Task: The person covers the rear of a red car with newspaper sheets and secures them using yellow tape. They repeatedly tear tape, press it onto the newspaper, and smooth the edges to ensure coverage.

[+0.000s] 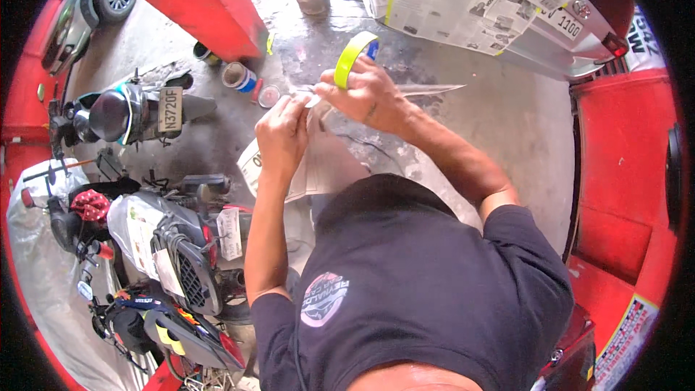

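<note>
With your right hand (369,94) pinched around the yellow-green tape roll (352,56) and your left hand (284,134) gripping the folded newspaper (318,166) at chest height, I'd keep that strip taut so it lays flat.

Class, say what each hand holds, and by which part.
Right hand: a yellow tape roll, gripped at its lower rim. Left hand: the newspaper sheet, pinched at its top edge.

Motorbikes (174,246) stand left of the person, paint cans (239,76) ahead, papered car (492,7) ahead-right.
</note>
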`<state>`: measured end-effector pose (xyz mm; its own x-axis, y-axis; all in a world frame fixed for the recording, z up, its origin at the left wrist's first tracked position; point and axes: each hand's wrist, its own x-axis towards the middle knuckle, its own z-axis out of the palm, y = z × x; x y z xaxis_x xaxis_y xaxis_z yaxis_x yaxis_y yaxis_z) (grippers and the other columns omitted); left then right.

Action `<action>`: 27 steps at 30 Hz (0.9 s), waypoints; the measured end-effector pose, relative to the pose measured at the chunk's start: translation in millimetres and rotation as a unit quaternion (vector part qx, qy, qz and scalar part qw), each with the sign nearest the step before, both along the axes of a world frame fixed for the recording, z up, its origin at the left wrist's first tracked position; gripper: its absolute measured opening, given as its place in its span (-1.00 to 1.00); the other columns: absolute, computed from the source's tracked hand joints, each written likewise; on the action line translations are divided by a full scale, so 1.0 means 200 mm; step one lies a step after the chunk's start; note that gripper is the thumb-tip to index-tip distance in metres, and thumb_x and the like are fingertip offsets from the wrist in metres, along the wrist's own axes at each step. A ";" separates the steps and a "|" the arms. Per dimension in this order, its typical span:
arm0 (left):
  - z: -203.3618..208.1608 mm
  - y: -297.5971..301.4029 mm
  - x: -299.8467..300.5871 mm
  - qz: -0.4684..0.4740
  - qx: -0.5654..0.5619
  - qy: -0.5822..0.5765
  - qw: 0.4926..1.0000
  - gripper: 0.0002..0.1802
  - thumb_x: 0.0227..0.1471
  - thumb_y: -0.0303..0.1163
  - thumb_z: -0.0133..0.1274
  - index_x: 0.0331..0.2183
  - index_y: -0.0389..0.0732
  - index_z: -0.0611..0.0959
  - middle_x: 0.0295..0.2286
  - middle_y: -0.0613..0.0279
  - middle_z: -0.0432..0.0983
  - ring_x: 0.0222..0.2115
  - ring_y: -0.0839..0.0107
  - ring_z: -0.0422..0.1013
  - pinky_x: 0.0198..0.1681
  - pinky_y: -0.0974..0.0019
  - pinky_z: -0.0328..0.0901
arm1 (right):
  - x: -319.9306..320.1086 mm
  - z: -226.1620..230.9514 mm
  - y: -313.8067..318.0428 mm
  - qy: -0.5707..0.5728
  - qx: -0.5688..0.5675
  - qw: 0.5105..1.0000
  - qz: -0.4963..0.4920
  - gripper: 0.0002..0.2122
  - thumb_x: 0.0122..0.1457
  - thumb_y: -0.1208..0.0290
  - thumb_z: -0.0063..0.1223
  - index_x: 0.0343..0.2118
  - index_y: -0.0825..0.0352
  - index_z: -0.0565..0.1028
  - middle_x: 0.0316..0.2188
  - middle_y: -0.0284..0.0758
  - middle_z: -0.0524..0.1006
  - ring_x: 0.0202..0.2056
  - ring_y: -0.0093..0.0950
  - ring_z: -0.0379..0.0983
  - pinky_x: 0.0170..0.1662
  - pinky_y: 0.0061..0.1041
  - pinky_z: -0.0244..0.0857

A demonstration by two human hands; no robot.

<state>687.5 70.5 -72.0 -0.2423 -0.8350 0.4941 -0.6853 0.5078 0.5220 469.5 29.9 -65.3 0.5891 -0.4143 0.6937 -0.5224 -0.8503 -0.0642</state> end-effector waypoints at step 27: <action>-0.17 0.07 -0.01 -0.014 0.010 -0.086 0.996 -0.74 0.01 -0.51 0.12 -0.18 -0.20 0.69 -0.36 0.10 0.58 -0.44 0.08 0.55 -0.41 0.10 0.42 | 0.00 -0.21 0.09 -0.093 0.333 0.938 0.002 -0.85 0.10 0.40 0.19 -0.25 0.22 0.61 -0.39 -0.23 0.58 -0.30 -0.15 0.53 -0.14 -0.17 0.41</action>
<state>685.6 85.2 -106.8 -0.3451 -0.8360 0.4267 -0.7515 0.5185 0.4079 469.5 47.9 -107.3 0.4862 -0.7908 0.3717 -0.4469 -0.5906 -0.6720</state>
